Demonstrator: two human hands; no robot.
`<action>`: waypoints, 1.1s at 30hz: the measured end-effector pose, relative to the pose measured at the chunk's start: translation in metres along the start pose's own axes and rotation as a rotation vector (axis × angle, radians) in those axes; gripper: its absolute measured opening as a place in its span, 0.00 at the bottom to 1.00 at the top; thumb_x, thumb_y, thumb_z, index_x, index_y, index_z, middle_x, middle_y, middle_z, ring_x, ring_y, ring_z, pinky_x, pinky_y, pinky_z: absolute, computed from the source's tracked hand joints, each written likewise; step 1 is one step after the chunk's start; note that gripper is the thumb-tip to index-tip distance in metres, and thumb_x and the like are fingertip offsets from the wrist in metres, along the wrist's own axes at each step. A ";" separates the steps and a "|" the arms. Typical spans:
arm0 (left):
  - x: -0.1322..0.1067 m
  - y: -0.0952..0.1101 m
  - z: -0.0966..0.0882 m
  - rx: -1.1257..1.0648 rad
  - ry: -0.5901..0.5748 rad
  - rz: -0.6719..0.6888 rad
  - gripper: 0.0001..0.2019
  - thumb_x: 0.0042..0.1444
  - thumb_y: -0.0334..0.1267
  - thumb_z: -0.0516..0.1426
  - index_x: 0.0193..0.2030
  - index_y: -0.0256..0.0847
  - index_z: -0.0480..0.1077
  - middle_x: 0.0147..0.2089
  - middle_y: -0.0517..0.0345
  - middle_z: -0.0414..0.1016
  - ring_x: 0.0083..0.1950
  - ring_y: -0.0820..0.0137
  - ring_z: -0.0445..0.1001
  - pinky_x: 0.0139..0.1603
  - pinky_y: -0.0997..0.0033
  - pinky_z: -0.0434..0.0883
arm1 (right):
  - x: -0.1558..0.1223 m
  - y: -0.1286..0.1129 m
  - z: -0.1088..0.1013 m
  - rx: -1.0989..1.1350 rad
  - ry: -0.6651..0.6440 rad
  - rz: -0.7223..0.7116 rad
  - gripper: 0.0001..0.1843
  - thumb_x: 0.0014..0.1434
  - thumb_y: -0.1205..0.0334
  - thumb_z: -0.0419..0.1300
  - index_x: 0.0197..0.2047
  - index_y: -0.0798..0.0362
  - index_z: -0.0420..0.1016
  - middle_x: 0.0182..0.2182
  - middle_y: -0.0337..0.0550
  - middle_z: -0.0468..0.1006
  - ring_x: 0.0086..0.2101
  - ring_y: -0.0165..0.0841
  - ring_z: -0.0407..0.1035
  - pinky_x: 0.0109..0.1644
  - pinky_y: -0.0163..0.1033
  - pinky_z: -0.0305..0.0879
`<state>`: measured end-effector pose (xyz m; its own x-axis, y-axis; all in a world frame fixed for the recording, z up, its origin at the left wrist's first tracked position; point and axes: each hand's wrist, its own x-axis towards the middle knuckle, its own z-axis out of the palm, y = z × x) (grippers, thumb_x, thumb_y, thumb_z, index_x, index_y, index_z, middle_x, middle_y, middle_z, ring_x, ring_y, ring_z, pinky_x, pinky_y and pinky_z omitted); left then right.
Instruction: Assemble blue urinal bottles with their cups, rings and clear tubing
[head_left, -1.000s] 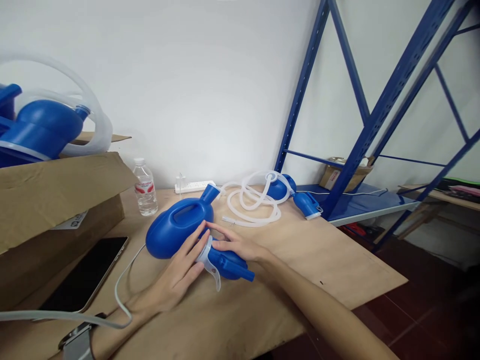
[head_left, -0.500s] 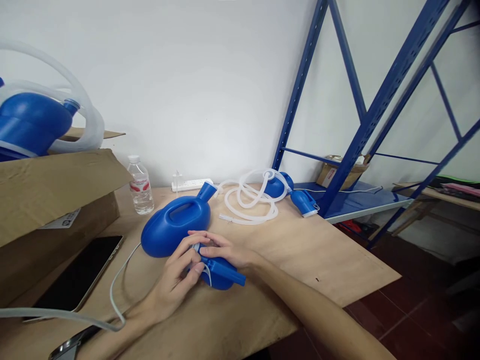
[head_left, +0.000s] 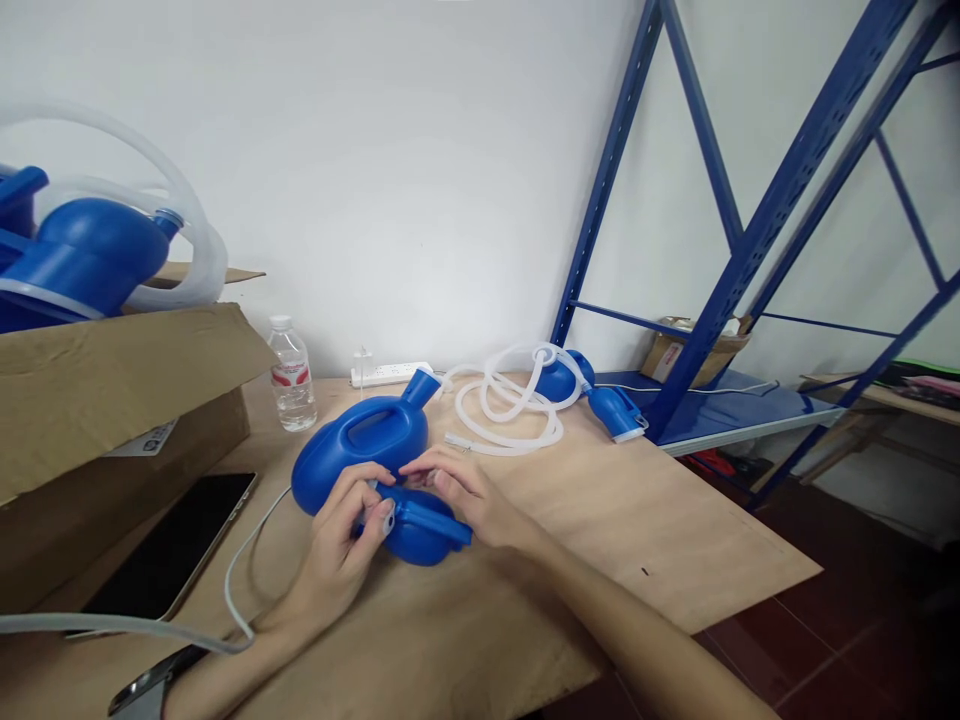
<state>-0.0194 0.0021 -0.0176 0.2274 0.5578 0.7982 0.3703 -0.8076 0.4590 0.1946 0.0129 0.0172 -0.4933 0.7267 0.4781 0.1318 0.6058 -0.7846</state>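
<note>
My left hand (head_left: 346, 525) grips the rim end of a blue plastic funnel-like cup with a handle (head_left: 424, 530), its thumb against a small whitish piece (head_left: 388, 517) whose kind I cannot make out. Just above the cup's far side is my right hand (head_left: 461, 490), fingers bent and a little apart; whether a fingertip touches the cup is unclear. Right behind both hands lies a blue urinal-type plastic bottle (head_left: 322, 455) with a moulded grip and an angled neck.
At left a cardboard box (head_left: 135, 390) holds blue bottles and tubing, near a phone (head_left: 176, 550) and a water bottle (head_left: 292, 375). Behind are a power strip (head_left: 390, 374), coiled clear hose (head_left: 510, 445) and another blue cup (head_left: 616, 412). A blue shelf rack (head_left: 697, 330) stands right.
My right hand has drawn its fingers back from the cup's rim. The cup has turned slightly in my left hand, and the thin white loop beside it is no longer visible. The view has shifted slightly.
</note>
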 end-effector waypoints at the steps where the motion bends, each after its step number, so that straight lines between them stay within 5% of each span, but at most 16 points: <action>1: 0.000 0.000 0.000 0.038 0.017 0.021 0.11 0.67 0.32 0.53 0.31 0.43 0.65 0.45 0.53 0.74 0.47 0.66 0.74 0.47 0.67 0.71 | 0.000 -0.003 -0.001 -0.049 -0.012 -0.053 0.32 0.70 0.35 0.48 0.53 0.52 0.79 0.45 0.49 0.78 0.47 0.39 0.74 0.55 0.46 0.68; 4: 0.002 0.001 0.000 0.145 0.062 0.063 0.09 0.66 0.32 0.56 0.33 0.43 0.66 0.46 0.54 0.74 0.48 0.66 0.73 0.49 0.66 0.71 | -0.002 -0.011 0.003 -0.226 0.001 -0.112 0.29 0.66 0.36 0.57 0.53 0.52 0.79 0.42 0.48 0.81 0.43 0.39 0.74 0.52 0.46 0.69; 7: 0.002 0.001 0.002 0.186 0.096 0.075 0.08 0.66 0.32 0.56 0.33 0.43 0.66 0.46 0.54 0.74 0.48 0.65 0.73 0.50 0.65 0.71 | -0.004 -0.018 0.016 -0.328 0.064 -0.024 0.28 0.63 0.42 0.63 0.60 0.50 0.75 0.46 0.47 0.82 0.40 0.37 0.75 0.48 0.42 0.70; 13: 0.001 0.001 0.003 0.187 0.110 0.067 0.10 0.66 0.32 0.54 0.32 0.44 0.65 0.43 0.54 0.76 0.46 0.65 0.75 0.47 0.64 0.72 | -0.007 -0.017 0.027 -0.305 0.026 -0.003 0.20 0.70 0.56 0.55 0.63 0.49 0.71 0.51 0.44 0.82 0.40 0.33 0.78 0.47 0.37 0.71; 23: 0.000 0.004 0.004 0.161 0.126 0.099 0.09 0.65 0.31 0.56 0.32 0.44 0.64 0.42 0.55 0.75 0.44 0.66 0.75 0.46 0.65 0.73 | -0.013 0.004 0.036 -0.533 0.114 -0.144 0.22 0.76 0.53 0.42 0.48 0.51 0.75 0.38 0.45 0.84 0.35 0.34 0.77 0.41 0.37 0.70; 28: 0.000 0.005 0.003 0.151 0.126 0.113 0.10 0.65 0.30 0.57 0.33 0.44 0.63 0.42 0.56 0.74 0.44 0.68 0.75 0.46 0.67 0.73 | -0.015 -0.003 0.037 -0.489 0.149 -0.113 0.18 0.74 0.51 0.47 0.51 0.50 0.73 0.39 0.44 0.84 0.34 0.34 0.78 0.40 0.37 0.68; 33: -0.001 0.005 0.003 0.132 0.121 0.109 0.10 0.64 0.31 0.58 0.32 0.44 0.63 0.42 0.56 0.75 0.44 0.66 0.75 0.46 0.65 0.73 | -0.014 -0.009 0.042 -0.443 0.197 -0.011 0.16 0.66 0.52 0.57 0.52 0.50 0.70 0.27 0.36 0.78 0.22 0.29 0.69 0.30 0.34 0.63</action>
<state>-0.0153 -0.0016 -0.0174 0.1652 0.4350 0.8851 0.4663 -0.8253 0.3186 0.1647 -0.0163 0.0007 -0.3301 0.7411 0.5847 0.5017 0.6624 -0.5563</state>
